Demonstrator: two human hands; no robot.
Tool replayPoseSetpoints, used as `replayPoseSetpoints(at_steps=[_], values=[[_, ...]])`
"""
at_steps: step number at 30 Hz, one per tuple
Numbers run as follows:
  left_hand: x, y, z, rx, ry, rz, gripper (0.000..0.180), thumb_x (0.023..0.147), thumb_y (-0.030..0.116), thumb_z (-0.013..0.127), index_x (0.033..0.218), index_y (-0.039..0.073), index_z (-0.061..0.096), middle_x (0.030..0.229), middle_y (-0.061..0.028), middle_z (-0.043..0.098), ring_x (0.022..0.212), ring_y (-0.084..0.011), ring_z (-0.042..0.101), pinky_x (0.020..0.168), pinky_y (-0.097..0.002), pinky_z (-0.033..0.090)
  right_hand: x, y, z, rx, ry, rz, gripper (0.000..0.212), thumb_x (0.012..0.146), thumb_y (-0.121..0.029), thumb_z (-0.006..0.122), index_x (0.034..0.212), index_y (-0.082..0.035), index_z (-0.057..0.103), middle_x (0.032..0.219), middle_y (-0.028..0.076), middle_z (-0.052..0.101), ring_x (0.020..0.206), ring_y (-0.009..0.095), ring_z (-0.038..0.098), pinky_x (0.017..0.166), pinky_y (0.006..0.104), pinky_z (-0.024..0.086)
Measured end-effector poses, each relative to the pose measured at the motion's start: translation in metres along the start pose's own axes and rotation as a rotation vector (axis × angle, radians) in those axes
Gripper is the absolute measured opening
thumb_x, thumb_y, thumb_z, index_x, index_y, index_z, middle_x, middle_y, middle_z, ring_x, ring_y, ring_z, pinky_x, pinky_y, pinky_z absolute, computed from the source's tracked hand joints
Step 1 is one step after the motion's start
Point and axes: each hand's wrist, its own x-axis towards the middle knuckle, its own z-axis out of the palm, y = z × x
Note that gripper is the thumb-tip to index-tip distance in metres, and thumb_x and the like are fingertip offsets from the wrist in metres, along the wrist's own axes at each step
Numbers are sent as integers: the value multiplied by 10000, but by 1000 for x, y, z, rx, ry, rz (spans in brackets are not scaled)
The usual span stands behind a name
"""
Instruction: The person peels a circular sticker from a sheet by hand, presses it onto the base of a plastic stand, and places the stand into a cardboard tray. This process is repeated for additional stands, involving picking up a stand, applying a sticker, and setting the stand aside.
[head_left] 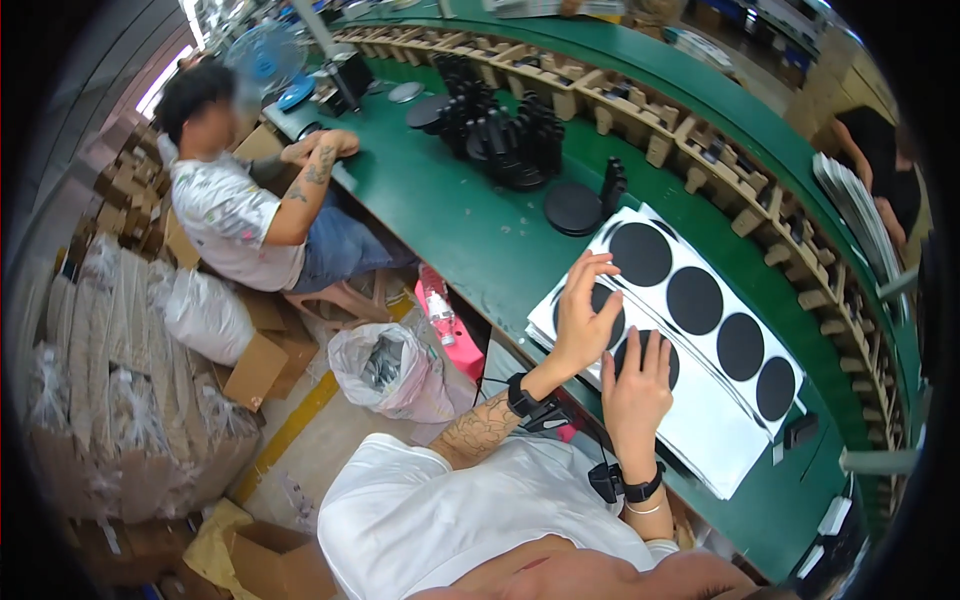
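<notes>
White glossy sheets lie stacked on the green bench in front of me, bearing several black round pads in rows. My left hand is raised over the sheet's left part, thumb apart from the fingers, partly covering one black pad. To its right, my right hand lies with fingers stretched out over another black pad, the fingertips at its surface. Neither hand appears to grip anything. Just beyond the sheets sit stacked black discs beside an upright black piece.
Black stands crowd the bench farther left. A rack with cardboard dividers curves along the far side. A person sits at left. Near that person are a lined waste bag, a pink stool and cartons.
</notes>
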Motion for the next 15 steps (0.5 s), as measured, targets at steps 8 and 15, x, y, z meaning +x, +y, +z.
replayPoseSetpoints(at_steps=[8,15], values=[[5,-6,-3,16,17,-36,224,790,38,589,1013,16,577,1203,-170,556,1260,-384,426,1016,-419,348,8,1,5,-184,-133,-115,421,853,-172,551,1250,-32,535,1243,337,477,1150,493,493,825,515,509],[6,-7,-2,-32,24,-42,219,796,45,577,1013,16,577,1191,-175,563,1253,-391,433,1023,-424,340,9,-9,8,-281,-153,-151,443,831,-110,512,1267,-35,505,1228,397,446,1143,511,493,800,520,518]])
